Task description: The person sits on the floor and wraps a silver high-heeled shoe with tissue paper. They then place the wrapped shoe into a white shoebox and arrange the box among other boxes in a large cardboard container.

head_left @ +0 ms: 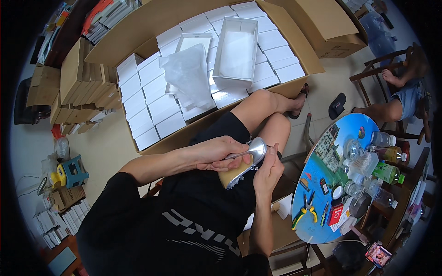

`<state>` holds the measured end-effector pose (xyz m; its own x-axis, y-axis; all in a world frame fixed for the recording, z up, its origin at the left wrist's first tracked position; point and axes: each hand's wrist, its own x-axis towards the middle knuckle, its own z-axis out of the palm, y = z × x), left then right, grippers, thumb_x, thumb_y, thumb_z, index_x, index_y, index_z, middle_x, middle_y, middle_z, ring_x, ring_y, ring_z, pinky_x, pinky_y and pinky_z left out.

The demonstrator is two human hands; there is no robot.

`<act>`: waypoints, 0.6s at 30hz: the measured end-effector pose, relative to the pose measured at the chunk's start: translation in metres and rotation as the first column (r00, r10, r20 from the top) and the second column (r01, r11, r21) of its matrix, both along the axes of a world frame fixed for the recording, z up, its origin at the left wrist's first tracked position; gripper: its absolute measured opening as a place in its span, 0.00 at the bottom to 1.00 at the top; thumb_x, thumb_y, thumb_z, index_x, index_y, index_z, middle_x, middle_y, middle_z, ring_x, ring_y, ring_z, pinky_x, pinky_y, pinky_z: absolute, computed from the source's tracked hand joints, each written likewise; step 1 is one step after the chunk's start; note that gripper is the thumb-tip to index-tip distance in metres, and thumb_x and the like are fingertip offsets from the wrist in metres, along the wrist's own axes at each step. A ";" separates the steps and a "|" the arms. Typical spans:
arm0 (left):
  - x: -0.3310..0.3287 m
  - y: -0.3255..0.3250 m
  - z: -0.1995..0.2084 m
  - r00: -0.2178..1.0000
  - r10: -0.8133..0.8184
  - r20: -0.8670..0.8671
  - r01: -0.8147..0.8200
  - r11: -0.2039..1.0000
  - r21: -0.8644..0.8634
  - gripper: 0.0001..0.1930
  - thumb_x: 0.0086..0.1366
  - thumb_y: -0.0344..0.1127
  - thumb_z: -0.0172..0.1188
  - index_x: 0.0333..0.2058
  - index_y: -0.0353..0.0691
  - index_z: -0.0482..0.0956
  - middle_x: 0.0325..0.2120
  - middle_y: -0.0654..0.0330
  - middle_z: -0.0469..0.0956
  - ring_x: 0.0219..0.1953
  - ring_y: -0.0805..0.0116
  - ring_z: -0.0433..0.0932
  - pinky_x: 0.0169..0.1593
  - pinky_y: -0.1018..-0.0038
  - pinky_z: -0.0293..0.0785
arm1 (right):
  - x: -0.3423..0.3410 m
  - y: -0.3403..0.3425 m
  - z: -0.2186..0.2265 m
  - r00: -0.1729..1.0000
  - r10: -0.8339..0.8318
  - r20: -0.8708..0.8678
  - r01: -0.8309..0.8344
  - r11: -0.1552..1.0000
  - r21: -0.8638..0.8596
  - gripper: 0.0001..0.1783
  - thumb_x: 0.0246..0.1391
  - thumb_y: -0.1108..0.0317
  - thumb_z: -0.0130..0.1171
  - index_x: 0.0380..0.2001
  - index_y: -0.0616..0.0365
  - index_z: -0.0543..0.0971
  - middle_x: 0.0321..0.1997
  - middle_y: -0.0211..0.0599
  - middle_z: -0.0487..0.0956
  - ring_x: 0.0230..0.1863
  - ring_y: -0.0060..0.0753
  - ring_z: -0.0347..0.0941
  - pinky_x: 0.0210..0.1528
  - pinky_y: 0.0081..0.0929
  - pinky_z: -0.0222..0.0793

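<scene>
Crowded floor, white boxes [152, 108] filling a carton [152, 20]. Left hand [216, 154] and right hand [267, 168] both grasping a silver shoe [246, 161]. One box [235, 46] open, not yet filled.

Ahead, past the knees [264, 108], a big cardboard box [152, 18] full of white boxes [152, 112] blocks the way. To the right, the round blue desk [322, 225] is crowded with bottles [384, 172] and pliers [306, 211]. Bare floor [103, 147] lies open on the left.

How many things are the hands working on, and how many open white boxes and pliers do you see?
Silver high-heeled shoe, held by left hand and right hand: 1
Open white boxes: 2
Pliers: 1
Total: 4
</scene>
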<state>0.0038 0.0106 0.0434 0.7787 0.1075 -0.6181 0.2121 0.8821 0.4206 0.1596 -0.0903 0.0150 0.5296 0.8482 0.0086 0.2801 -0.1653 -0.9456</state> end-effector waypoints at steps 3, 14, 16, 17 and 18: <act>-0.001 -0.003 0.007 0.999 0.032 -0.002 -0.032 0.999 -0.001 0.20 0.78 0.43 0.43 0.40 0.32 0.78 0.15 0.63 0.71 0.06 0.83 0.54 0.10 0.83 0.49 | 0.002 -0.003 0.003 0.998 0.036 -0.055 -0.036 0.999 -0.011 0.27 0.71 0.62 0.38 0.37 0.77 0.80 0.23 0.57 0.78 0.27 0.55 0.77 0.72 0.50 0.55; 0.009 -0.017 0.010 0.999 0.034 0.013 -0.034 0.999 -0.004 0.22 0.78 0.45 0.41 0.48 0.30 0.75 0.24 0.53 0.80 0.19 0.71 0.79 0.18 0.78 0.71 | 0.017 -0.014 -0.010 0.968 0.054 -0.243 -0.094 0.983 -0.157 0.27 0.72 0.55 0.42 0.39 0.70 0.82 0.27 0.40 0.81 0.34 0.25 0.75 0.43 0.30 0.71; 0.010 -0.014 0.007 1.000 0.006 0.016 -0.007 0.999 0.038 0.22 0.78 0.46 0.43 0.47 0.31 0.75 0.24 0.54 0.80 0.23 0.73 0.80 0.25 0.76 0.77 | 0.020 -0.011 -0.012 0.973 0.049 -0.224 -0.089 0.981 -0.172 0.27 0.72 0.55 0.44 0.31 0.68 0.80 0.22 0.33 0.76 0.28 0.21 0.68 0.33 0.27 0.65; 0.008 -0.013 0.000 1.000 0.002 -0.004 -0.001 0.979 0.205 0.20 0.77 0.45 0.44 0.46 0.32 0.76 0.25 0.55 0.80 0.23 0.74 0.79 0.26 0.77 0.76 | 0.021 -0.010 -0.013 0.976 0.043 -0.213 -0.083 0.980 -0.179 0.27 0.72 0.55 0.45 0.28 0.67 0.80 0.20 0.30 0.74 0.25 0.19 0.65 0.28 0.26 0.62; 0.004 -0.013 -0.012 1.000 0.003 -0.024 0.006 0.930 0.366 0.19 0.77 0.44 0.45 0.44 0.32 0.78 0.26 0.57 0.80 0.23 0.74 0.79 0.28 0.78 0.75 | 0.023 -0.008 -0.014 0.977 0.028 -0.214 -0.066 0.983 -0.172 0.28 0.72 0.54 0.46 0.25 0.67 0.78 0.18 0.28 0.71 0.24 0.18 0.62 0.26 0.26 0.59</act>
